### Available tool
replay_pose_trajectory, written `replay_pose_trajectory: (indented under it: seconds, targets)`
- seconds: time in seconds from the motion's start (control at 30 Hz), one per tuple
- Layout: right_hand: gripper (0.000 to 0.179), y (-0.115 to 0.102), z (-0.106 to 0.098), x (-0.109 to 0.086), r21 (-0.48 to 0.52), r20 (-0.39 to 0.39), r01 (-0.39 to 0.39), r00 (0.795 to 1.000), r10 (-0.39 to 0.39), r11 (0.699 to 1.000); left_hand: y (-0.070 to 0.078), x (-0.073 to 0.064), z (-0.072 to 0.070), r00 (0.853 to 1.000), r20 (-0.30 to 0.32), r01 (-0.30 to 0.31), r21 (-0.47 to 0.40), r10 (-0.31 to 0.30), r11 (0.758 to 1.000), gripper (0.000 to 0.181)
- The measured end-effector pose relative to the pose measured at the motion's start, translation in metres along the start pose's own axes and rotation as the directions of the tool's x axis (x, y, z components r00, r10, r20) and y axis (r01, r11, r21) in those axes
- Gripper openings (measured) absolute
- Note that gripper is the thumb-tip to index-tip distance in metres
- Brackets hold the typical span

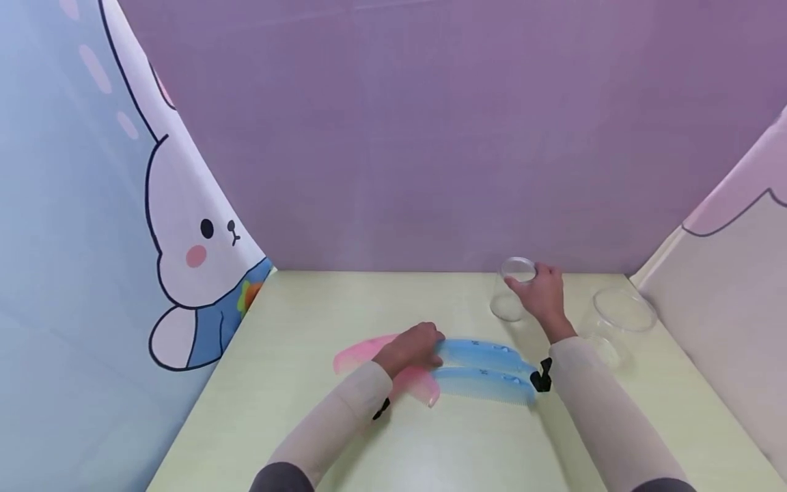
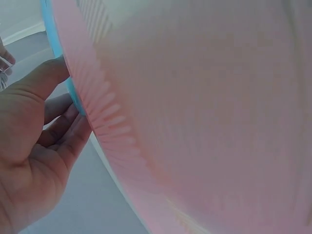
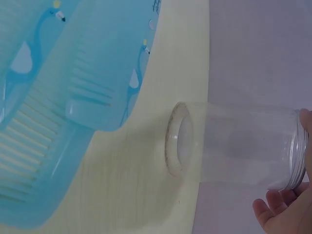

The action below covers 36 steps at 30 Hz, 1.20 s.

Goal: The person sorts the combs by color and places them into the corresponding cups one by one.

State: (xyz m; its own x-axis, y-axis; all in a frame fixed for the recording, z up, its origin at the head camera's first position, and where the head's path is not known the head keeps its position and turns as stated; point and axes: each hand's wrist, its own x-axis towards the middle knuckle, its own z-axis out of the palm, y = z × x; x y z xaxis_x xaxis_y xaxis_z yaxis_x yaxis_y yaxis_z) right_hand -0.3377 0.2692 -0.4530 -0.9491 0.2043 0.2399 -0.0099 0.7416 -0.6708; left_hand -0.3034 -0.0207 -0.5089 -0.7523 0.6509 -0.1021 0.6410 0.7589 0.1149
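Observation:
Two blue combs, an upper one [image 1: 473,351] and a lower one [image 1: 482,385], lie side by side on the table. To their left are a pink comb [image 1: 359,353] and another pink comb piece [image 1: 419,384], partly covered by my left hand [image 1: 410,348]. That hand pinches the left end of the upper blue comb between thumb and fingers; pink fills much of the left wrist view. Farther back, my right hand [image 1: 541,294] grips a clear jar [image 3: 239,144] by its rim. The jar stands upright, with nothing seen inside.
A second clear jar [image 1: 624,321] stands on the right, beyond the right forearm. The pale table [image 1: 295,424] meets a purple backdrop [image 1: 430,137] behind, with a rabbit-printed panel [image 1: 184,273] at the left and a pale panel [image 1: 732,307] at the right.

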Motion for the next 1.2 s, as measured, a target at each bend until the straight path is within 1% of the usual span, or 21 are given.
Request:
replay_pose_trajectory:
  seconds: [0.2, 0.37, 0.47, 0.6, 0.7, 0.93, 1.07, 1.13, 1.2]
  targets:
    - [0.082, 0.014, 0.006, 0.004, 0.0, 0.018, -0.005, 1.0, 0.005, 1.0, -0.002, 0.007, 0.005, 1.0, -0.005, 0.013, -0.026, -0.014, 1.0, 0.029]
    - [0.083, 0.014, 0.007, 0.003, -0.008, 0.019, -0.005, 1.0, 0.005, 1.0, -0.001, 0.005, 0.005, 1.0, -0.015, 0.023, -0.026, -0.024, 0.999, 0.038]
    - [0.085, 0.013, 0.008, 0.003, -0.001, 0.02, -0.007, 1.0, 0.007, 1.0, 0.0, 0.004, 0.004, 0.999, -0.011, 0.046, -0.034, -0.046, 0.998, 0.045]
    - [0.087, 0.015, 0.008, 0.019, 0.016, 0.036, 0.008, 0.999, -0.009, 1.0, 0.001, 0.015, -0.004, 0.995, -0.023, 0.099, -0.039, -0.1, 0.994, 0.05]
    - [0.087, 0.018, 0.008, 0.031, 0.018, 0.046, 0.017, 0.999, -0.018, 1.0, 0.0, 0.022, -0.009, 0.991, -0.037, 0.126, -0.051, -0.128, 0.991, 0.051]
    - [0.085, 0.021, 0.011, 0.028, 0.007, 0.045, 0.011, 0.999, -0.011, 1.0, -0.006, 0.014, -0.022, 0.989, -0.06, 0.127, -0.101, -0.134, 0.987, 0.048]
    - [0.083, 0.02, 0.012, 0.028, 0.001, 0.036, 0.019, 0.999, -0.019, 1.0, -0.015, 0.012, -0.033, 0.985, -0.113, 0.113, -0.133, -0.128, 0.985, 0.05]
    - [0.082, 0.02, 0.012, 0.029, -0.001, 0.033, 0.022, 0.999, -0.022, 1.0, -0.02, 0.014, -0.038, 0.982, -0.145, 0.103, -0.147, -0.124, 0.984, 0.05]
    - [0.082, 0.02, 0.012, 0.029, -0.001, 0.032, 0.024, 0.999, -0.024, 1.0, -0.024, 0.016, -0.043, 0.977, -0.165, 0.107, -0.163, -0.134, 0.981, 0.052]
